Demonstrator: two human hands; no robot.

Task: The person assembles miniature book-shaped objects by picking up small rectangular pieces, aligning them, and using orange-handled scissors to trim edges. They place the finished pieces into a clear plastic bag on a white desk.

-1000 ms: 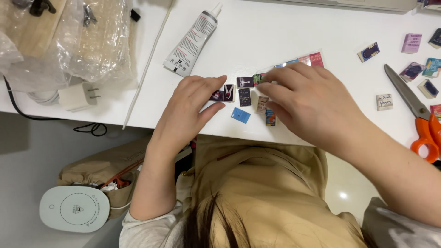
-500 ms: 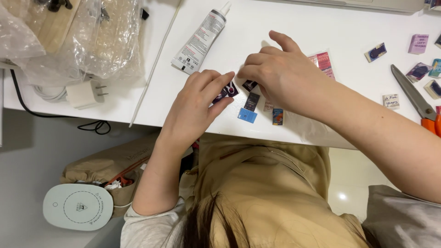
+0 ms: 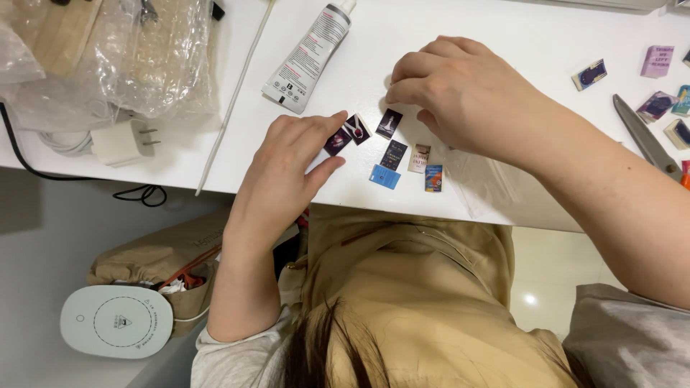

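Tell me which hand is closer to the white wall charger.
Left. The left hand is to the right of the white wall charger in the view, past a thin white stick. The right hand is farther right, beyond the glue tube.

Left hand (image 3: pixel 291 162) pinching, right hand (image 3: pixel 467 90) curled

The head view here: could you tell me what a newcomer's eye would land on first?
First, the two hands at the middle of the white table: the left hand pinches a tiny dark card, while the right hand hovers curled over a cluster of small printed cards near the table's front edge. Next, the grey glue tube lying slantwise above them, and the scissors at the right edge.
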